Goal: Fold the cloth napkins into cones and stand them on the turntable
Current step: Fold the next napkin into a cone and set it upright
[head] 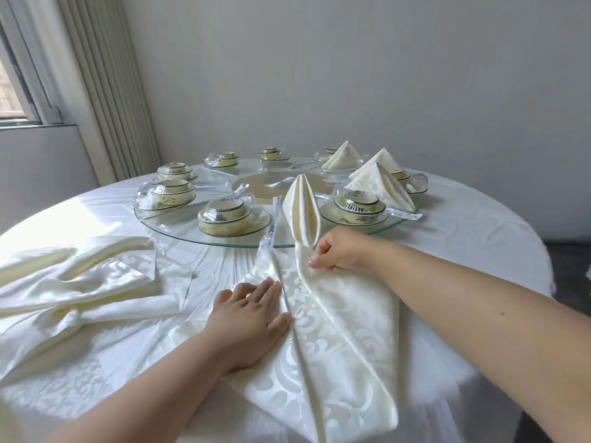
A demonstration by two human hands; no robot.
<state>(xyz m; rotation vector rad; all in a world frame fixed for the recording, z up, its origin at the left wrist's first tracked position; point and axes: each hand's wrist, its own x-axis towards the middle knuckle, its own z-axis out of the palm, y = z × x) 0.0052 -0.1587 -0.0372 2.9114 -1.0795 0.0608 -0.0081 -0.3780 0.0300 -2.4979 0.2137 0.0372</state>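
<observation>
We see the damask napkin lying half-folded at the table's near edge; the left hand presses it with straight, together fingers. The right hand pinches its far fold, just before the glass turntable.

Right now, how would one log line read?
left hand: flat on napkin | right hand: pinching its edge | turntable: cones standing

I count seven wrapped bowl sets on the glass turntable, far from me. Three folded napkins stand at the far right, one more near the rim. One napkin lies under my two hands; a loose pile sits at my left.
</observation>
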